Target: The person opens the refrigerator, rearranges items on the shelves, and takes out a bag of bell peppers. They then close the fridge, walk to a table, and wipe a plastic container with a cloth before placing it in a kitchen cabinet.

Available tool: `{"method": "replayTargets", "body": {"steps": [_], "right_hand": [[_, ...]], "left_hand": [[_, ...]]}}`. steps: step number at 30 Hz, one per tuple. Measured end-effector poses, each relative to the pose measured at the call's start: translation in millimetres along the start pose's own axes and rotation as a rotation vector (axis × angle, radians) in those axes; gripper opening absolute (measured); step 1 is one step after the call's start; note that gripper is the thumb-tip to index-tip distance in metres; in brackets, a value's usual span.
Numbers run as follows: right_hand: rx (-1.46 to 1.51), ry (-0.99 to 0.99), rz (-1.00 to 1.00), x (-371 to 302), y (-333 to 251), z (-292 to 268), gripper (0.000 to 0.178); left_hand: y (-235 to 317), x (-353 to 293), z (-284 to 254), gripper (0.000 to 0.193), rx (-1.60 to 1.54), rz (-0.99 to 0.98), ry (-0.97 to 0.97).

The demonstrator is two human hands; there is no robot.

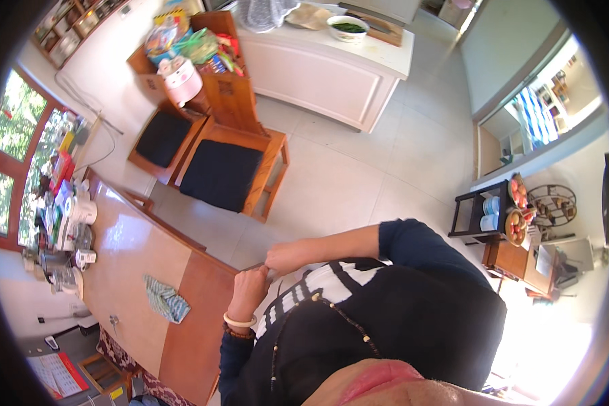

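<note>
Close in front of my chest, by the table's edge, my two hands meet with their fingers curled in. My left hand (249, 291) is closed; a pale bangle (240, 321) and a beaded bracelet circle its wrist. My right hand (285, 257) is closed too, just beyond and to the right of the left one. Something thin and dark may lie between them, but I cannot make it out. On the wooden table (132, 271), left of my hands, a crumpled striped green-and-white cloth (166, 298) lies apart from them.
Jars and a white pot (81, 210) crowd the table's far-left edge. Beyond it stand wooden chairs with black cushions (222, 174) and bags piled behind. A white counter (318, 81) holds a bowl of greens (348, 28). At right is a black rack (484, 210) with fruit baskets.
</note>
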State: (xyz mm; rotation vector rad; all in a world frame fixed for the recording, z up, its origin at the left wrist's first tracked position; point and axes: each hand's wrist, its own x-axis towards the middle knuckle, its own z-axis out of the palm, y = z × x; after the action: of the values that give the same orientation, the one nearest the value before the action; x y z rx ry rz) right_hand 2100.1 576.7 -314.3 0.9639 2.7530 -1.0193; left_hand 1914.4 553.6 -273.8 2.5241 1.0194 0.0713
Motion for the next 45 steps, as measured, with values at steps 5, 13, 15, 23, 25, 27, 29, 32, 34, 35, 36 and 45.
{"method": "replayTargets", "body": {"steps": [5, 13, 15, 23, 25, 27, 29, 32, 34, 35, 36, 45], "right_hand": [[0.174, 0.202, 0.126, -159, 30, 1, 0.021], [0.214, 0.504, 0.476, -451, 124, 35, 0.02], [0.265, 0.617, 0.56, -529, 150, 52, 0.022], [0.349, 0.951, 1.241, -761, 280, 126, 0.041], [0.397, 1.036, 1.422, -803, 312, 147, 0.043], [0.4, 1.136, 1.567, -845, 347, 161, 0.045], [0.362, 1.279, 1.654, -878, 381, 171, 0.047], [0.574, 1.426, 1.804, -929, 424, 169, 0.052], [0.667, 1.534, 1.91, -960, 453, 155, 0.052], [0.643, 1.502, 1.934, -980, 466, 145, 0.051], [0.579, 1.489, 1.934, -998, 478, 133, 0.05], [0.623, 1.786, 1.773, -1138, 717, 22, 0.045]], "left_hand": [[99, 79, -3, 0.016, 0.04, 0.243, -0.151], [295, 260, 48, 0.008, 0.18, 0.537, -0.093], [327, 303, 55, 0.008, 0.319, 0.524, -0.07], [366, 424, 64, 0.027, 0.056, -0.128, -0.021], [370, 461, 79, 0.032, 0.044, -0.205, -0.029], [371, 513, 96, 0.039, 0.08, -0.191, 0.036], [374, 585, 111, 0.047, 0.124, -0.127, 0.025], [390, 708, 122, 0.053, 0.039, 0.019, -0.034], [420, 791, 123, 0.057, 0.12, 0.067, -0.149], [440, 831, 122, 0.056, 0.035, 0.145, -0.134], [464, 868, 121, 0.056, -0.038, 0.196, -0.153], [622, 1177, 149, 0.031, -0.291, 0.617, -0.014]]}}
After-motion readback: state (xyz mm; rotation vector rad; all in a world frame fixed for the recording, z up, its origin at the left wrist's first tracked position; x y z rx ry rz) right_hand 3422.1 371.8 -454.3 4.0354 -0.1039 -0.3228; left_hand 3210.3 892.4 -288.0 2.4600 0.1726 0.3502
